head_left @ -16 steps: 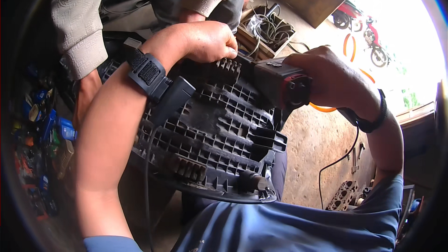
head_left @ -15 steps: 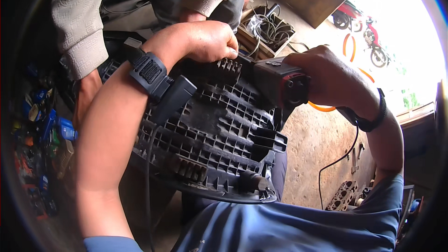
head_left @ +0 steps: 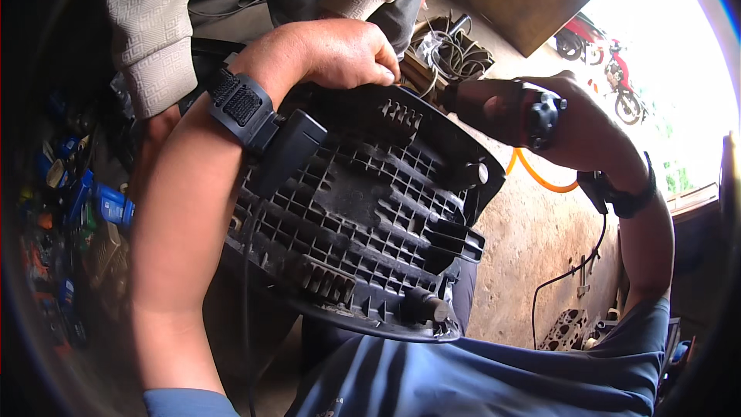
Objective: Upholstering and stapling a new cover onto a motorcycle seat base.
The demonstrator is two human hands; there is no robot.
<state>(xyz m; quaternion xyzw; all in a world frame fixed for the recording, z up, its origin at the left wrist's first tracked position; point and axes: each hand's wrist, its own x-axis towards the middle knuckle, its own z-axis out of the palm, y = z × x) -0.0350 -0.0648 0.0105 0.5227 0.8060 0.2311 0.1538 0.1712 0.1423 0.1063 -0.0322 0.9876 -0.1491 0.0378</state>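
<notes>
A black ribbed plastic panel (head_left: 355, 201), shaped like a seat base, lies tilted beneath my arms. My left hand (head_left: 351, 58), a black device strapped at its wrist, is closed on the panel's upper edge, thumb at the rim. My right hand (head_left: 579, 127) grips a dark red and black power tool (head_left: 532, 116), raised beyond the panel's upper right corner; an orange hose (head_left: 552, 181) hangs below it. A round post (head_left: 475, 174) shows near that corner.
A co-worker's sleeves (head_left: 150, 38) and partly hidden hand (head_left: 162, 127) are across from me. A box of cables (head_left: 448, 54) sits beyond. Blue containers and clutter (head_left: 108, 205) lie left. Metal parts (head_left: 559, 328) lie lower right; red motorcycles (head_left: 617, 85) stand in the bright doorway.
The tool in my right hand has moved up and right off the panel, uncovering its upper right corner. My left hand and the co-worker's arms have shifted slightly.
</notes>
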